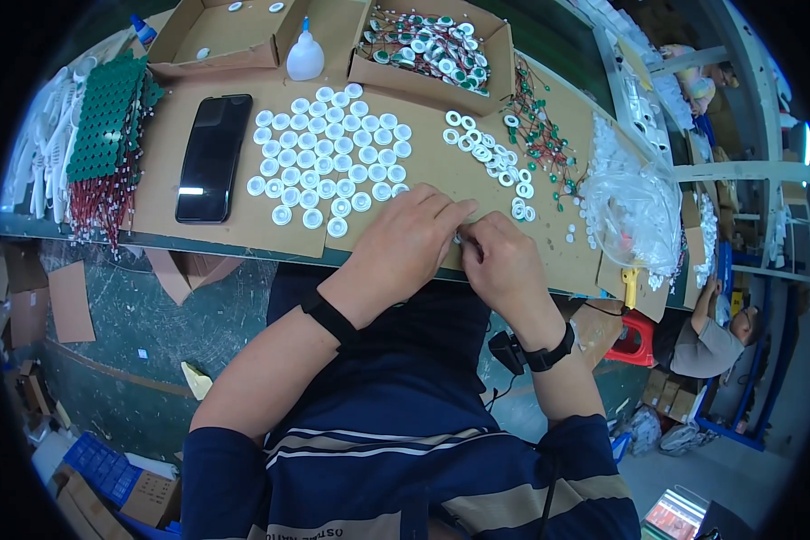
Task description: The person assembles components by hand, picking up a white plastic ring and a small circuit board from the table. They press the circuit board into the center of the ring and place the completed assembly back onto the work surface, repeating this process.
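Note:
My left hand (407, 236) and my right hand (506, 265) meet at the front edge of the cardboard-covered workbench (288, 236). Both are closed, fingertips almost touching. Whatever they pinch is mostly hidden; only a small whitish bit shows between them. Left of my left hand, many round white caps (324, 164) lie spread in loose rows, the closest ones beside its knuckles. Beyond my right hand are scattered white rings (481, 148). Farther right lies a tangle of small green discs with red wires (542, 126).
Cardboard boxes stand at the back, one (216, 65) with a few caps, another (502, 63) full of wired white-and-green pieces. Between them is a white squeeze bottle (305, 59). A black phone (214, 158), green disc sheets (108, 117) and a clear plastic bag (634, 211) flank the work. Another person (706, 342) crouches at right.

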Tool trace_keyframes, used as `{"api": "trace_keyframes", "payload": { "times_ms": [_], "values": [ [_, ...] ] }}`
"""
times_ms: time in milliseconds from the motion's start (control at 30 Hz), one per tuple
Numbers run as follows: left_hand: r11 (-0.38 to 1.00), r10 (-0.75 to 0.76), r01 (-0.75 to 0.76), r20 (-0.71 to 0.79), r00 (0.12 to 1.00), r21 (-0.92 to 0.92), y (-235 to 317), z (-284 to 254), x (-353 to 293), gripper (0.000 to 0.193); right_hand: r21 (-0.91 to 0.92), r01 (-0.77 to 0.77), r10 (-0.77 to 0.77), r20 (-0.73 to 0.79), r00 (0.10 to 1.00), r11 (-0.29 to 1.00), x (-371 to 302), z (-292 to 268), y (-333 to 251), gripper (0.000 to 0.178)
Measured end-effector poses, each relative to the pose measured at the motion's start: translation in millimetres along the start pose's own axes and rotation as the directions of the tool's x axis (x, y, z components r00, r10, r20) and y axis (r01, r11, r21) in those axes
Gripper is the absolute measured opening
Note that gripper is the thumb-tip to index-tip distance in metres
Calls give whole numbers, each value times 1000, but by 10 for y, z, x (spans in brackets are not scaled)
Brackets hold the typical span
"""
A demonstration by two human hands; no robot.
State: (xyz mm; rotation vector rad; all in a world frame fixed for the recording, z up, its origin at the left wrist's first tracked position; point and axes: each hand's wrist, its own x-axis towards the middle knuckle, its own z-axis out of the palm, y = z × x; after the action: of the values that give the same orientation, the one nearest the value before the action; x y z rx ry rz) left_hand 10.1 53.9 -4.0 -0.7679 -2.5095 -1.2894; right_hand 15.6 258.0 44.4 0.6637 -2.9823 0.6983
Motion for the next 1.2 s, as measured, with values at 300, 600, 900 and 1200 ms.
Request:
{"api": "trace_keyframes", "payload": {
  "times_ms": [300,600,900,1200],
  "values": [
    [1000,9,-9,-13,1000,-19,-20,0,-6,52,-42,-8,10,58,998,999,47,-66,-18,12],
    [999,36,-36,-14,999,16,-4,-3,2,51,93,16,-6,-99,995,996,-38,58,66,11],
    [975,189,-192,32,981,111,33,4,19,35,169,-53,89,-215,973,984,-236,-12,310,12],
    [973,162,-170,66,985,157,-44,-76,7,24,194,-105,161,-299,941,975,-515,-148,597,11]
  ]
}}
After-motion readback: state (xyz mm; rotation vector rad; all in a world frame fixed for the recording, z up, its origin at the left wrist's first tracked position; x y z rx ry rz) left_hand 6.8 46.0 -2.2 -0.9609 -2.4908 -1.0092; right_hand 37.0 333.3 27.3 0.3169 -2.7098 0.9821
